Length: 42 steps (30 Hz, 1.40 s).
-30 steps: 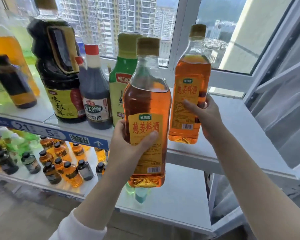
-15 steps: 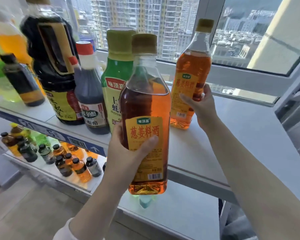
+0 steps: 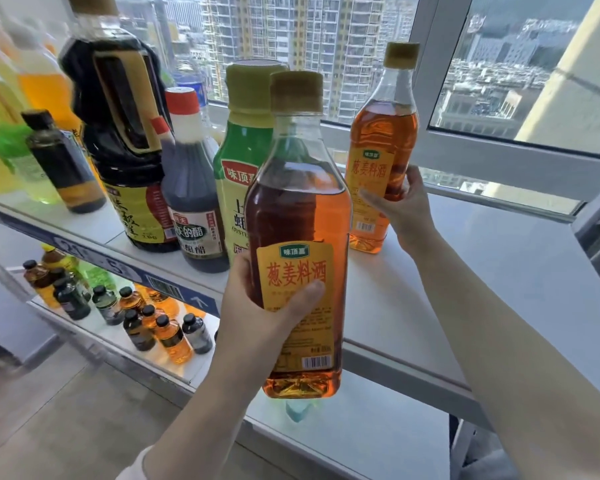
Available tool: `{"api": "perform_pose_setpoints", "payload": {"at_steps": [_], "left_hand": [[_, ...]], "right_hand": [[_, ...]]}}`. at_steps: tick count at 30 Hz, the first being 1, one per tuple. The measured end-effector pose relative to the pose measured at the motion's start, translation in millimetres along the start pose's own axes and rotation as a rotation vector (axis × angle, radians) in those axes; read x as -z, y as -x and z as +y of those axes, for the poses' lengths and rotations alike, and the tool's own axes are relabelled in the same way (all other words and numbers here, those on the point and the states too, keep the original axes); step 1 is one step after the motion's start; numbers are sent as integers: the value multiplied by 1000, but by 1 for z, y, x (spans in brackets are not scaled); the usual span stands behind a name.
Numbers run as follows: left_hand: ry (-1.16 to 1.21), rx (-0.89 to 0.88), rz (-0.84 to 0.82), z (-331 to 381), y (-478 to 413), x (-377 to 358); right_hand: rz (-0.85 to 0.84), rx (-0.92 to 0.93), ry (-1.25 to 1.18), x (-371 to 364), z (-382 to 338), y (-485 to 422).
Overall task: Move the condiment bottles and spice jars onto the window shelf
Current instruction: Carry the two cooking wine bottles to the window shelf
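Observation:
My left hand [image 3: 257,317] grips an amber cooking-wine bottle [image 3: 298,216] with a yellow label and tan cap, held upright in the air in front of the white window shelf [image 3: 482,271]. A second identical amber bottle [image 3: 383,133] stands on the shelf near the window, and my right hand [image 3: 400,206] grips its lower half. To the left on the shelf stand a green oyster-sauce bottle [image 3: 238,174], a dark vinegar bottle [image 3: 191,202] with a red cap, a large dark soy-sauce jug [image 3: 118,133] and a small dark bottle [image 3: 59,164].
The shelf's right part, toward the window frame [image 3: 499,157], is bare. A lower shelf [image 3: 361,438] holds several small bottles [image 3: 167,334] at the left. Blurred yellow and green bottles [image 3: 4,109] fill the far left.
My right hand has set its amber bottle down on the shelf near the window. The left hand's bottle stays about where it was, in front of the shelf edge.

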<state>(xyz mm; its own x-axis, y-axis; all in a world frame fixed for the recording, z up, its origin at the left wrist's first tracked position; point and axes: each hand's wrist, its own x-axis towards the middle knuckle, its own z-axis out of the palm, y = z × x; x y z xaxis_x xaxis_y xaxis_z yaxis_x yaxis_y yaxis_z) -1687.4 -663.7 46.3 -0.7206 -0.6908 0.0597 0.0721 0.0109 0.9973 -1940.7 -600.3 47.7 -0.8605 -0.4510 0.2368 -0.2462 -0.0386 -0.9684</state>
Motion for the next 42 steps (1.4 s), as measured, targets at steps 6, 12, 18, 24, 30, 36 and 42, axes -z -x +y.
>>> {"api": "perform_pose_setpoints", "payload": {"at_steps": [6, 12, 18, 24, 30, 36, 42], "left_hand": [[-2, -32, -21, 3, 1, -4], [41, -64, -107, 9, 0, -17], [11, -138, -231, 24, -13, -40], [-92, -184, -342, 33, -29, -48], [-213, -206, -351, 32, -36, -45], [-209, -616, -64, 21, -5, -17], [-251, -700, 74, 18, -7, 3]], "right_hand": [[-18, -14, 70, 0, -6, 10], [50, 214, 34, 23, -64, 68], [-261, 267, 150, 24, -127, 115], [-148, 219, 117, 23, -137, 119], [-93, 183, 50, 16, -133, 116], [-76, 188, 80, 4, -133, 112], [-49, 178, 49, -10, -123, 111]]}}
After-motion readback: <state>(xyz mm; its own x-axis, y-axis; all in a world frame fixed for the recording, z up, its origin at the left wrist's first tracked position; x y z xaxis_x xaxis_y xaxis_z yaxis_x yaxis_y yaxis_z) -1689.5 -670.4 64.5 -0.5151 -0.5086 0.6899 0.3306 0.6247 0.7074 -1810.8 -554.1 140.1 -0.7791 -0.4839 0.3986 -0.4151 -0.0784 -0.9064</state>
